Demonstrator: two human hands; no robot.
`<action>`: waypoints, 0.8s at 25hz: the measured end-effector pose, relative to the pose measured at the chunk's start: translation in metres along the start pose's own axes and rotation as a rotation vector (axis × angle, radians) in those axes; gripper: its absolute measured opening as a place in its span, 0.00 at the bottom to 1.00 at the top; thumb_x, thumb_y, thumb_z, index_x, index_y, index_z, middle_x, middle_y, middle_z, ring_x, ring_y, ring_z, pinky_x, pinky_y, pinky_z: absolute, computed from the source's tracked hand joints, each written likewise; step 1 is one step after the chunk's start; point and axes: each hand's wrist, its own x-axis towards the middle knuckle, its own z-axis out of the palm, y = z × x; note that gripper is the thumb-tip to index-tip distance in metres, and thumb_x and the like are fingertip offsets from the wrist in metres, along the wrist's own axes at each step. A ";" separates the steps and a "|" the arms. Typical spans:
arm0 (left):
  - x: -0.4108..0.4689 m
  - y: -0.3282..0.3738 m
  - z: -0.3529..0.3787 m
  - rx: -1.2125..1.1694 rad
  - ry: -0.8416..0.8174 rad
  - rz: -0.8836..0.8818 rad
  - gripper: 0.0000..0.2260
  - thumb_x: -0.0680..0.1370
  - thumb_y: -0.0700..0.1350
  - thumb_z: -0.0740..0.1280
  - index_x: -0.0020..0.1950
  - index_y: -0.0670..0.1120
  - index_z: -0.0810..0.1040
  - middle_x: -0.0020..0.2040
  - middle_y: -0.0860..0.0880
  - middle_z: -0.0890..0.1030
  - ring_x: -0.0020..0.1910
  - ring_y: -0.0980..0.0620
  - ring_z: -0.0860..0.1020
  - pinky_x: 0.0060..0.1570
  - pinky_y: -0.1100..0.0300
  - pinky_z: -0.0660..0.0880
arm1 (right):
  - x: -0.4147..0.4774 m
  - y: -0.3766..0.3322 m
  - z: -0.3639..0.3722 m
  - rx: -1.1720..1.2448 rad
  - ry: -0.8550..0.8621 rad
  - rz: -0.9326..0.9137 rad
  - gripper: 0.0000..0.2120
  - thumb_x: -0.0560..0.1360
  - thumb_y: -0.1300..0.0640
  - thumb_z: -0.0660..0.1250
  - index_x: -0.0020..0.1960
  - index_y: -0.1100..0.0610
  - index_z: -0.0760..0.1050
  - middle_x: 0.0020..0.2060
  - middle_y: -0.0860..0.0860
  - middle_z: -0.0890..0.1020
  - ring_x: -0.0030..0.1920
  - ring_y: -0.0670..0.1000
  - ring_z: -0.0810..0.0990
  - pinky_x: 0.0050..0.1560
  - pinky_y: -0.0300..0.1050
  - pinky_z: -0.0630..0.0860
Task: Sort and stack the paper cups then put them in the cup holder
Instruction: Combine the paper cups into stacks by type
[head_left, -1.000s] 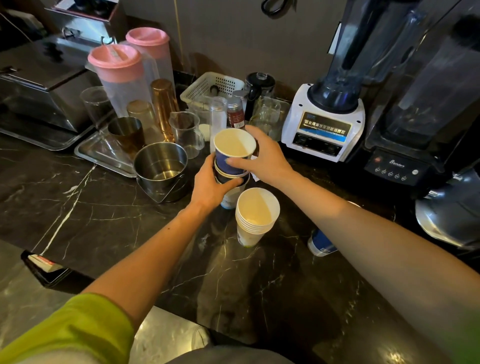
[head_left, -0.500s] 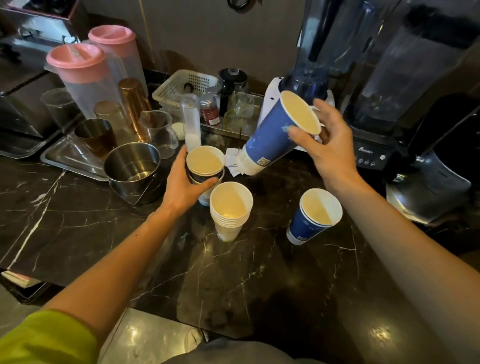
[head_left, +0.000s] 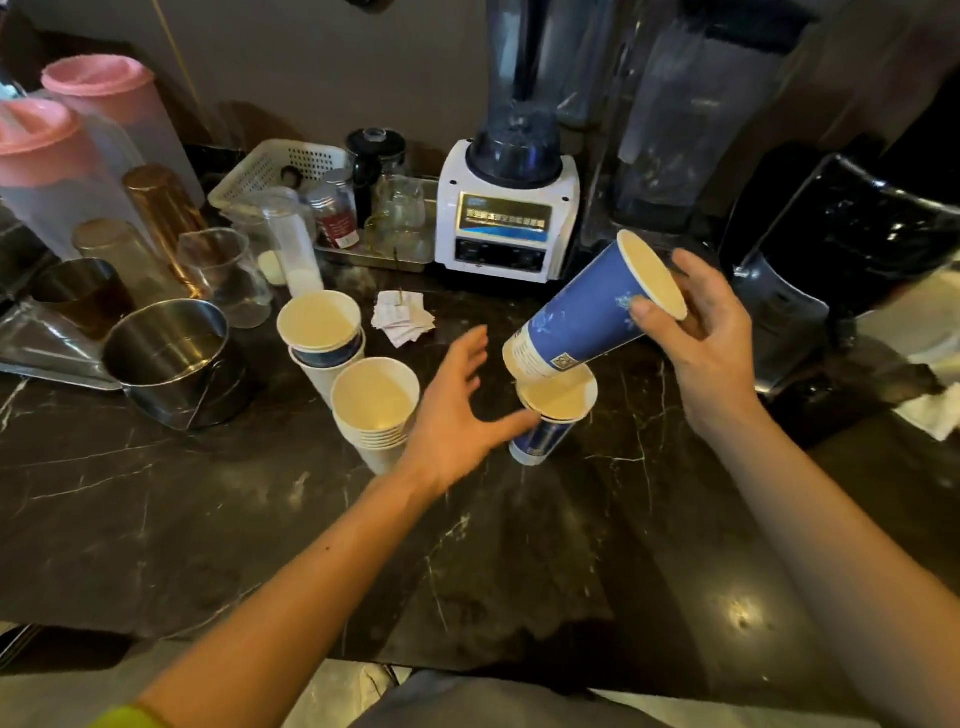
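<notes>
right hand grips blue cup, tilted, base down-left | poised over standing cup mid-counter | left hand spread wide alongside

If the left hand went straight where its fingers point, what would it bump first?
Probably the short blue cup below the tilted cup; the left hand looks nearly at its side, though depth is unclear.
</notes>
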 end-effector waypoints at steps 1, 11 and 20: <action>0.002 -0.007 0.014 0.013 -0.041 -0.052 0.49 0.66 0.51 0.80 0.78 0.55 0.54 0.77 0.53 0.62 0.74 0.58 0.63 0.71 0.59 0.63 | -0.003 0.002 -0.005 0.001 -0.006 -0.003 0.38 0.68 0.43 0.74 0.73 0.53 0.66 0.64 0.44 0.75 0.64 0.40 0.73 0.60 0.38 0.74; 0.021 -0.038 0.063 0.055 -0.043 -0.111 0.36 0.69 0.46 0.79 0.73 0.52 0.65 0.65 0.59 0.73 0.64 0.62 0.71 0.66 0.62 0.69 | -0.020 0.042 -0.002 -0.326 -0.296 0.009 0.40 0.67 0.48 0.78 0.74 0.52 0.63 0.67 0.46 0.71 0.65 0.43 0.69 0.62 0.39 0.68; 0.021 -0.042 0.068 0.028 -0.040 -0.142 0.37 0.71 0.45 0.77 0.75 0.50 0.62 0.71 0.52 0.71 0.68 0.58 0.67 0.67 0.61 0.68 | -0.019 0.083 0.006 -0.439 -0.480 0.109 0.35 0.74 0.41 0.69 0.76 0.47 0.60 0.73 0.47 0.66 0.72 0.49 0.62 0.66 0.44 0.62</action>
